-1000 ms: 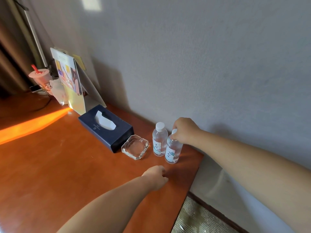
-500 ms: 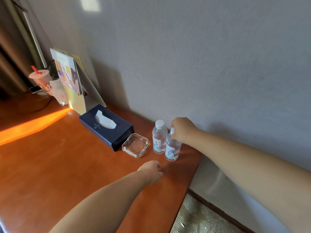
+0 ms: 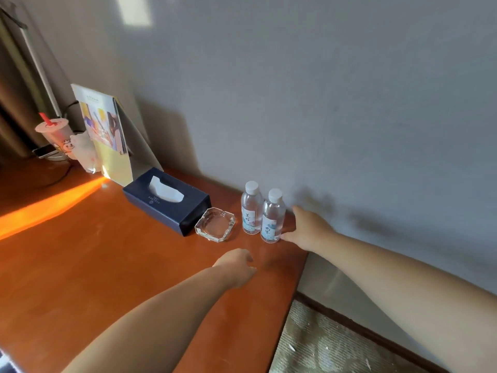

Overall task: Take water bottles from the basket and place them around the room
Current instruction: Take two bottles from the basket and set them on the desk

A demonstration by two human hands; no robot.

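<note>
- The worktop (image 3: 80, 265) is orange-brown wood; its right edge runs from near the wall down toward the viewer, with carpet (image 3: 322, 345) below it.
- Two bottles (image 3: 262, 211) stand upright at the back right corner, touching or nearly so, close to the wall (image 3: 322, 103) and near the right edge.
- The right bottle (image 3: 272, 216) stands a little nearer the viewer and the edge; the left bottle (image 3: 251, 208) stands just behind and left of it.
- A glass ashtray (image 3: 215, 224) sits just left of the bottles, and a dark tissue box (image 3: 166, 201) lies just beside the ashtray, angled toward the wall.
- Farther left along the wall stand a leaning booklet (image 3: 105, 130) and a cup (image 3: 55, 134) with a red straw.
- The near and middle worktop is bare wood with a streak of sunlight at the left, leaving wide room in front of the things.
- The right hand (image 3: 309, 230) is open, fingers spread, just right of the right bottle; its thumb tip is at the bottle's base, touching or nearly so, and it holds nothing.
- The left hand (image 3: 236, 265) hangs low over the bare worktop in front of the bottles, fingers loosely curled, holding nothing.
</note>
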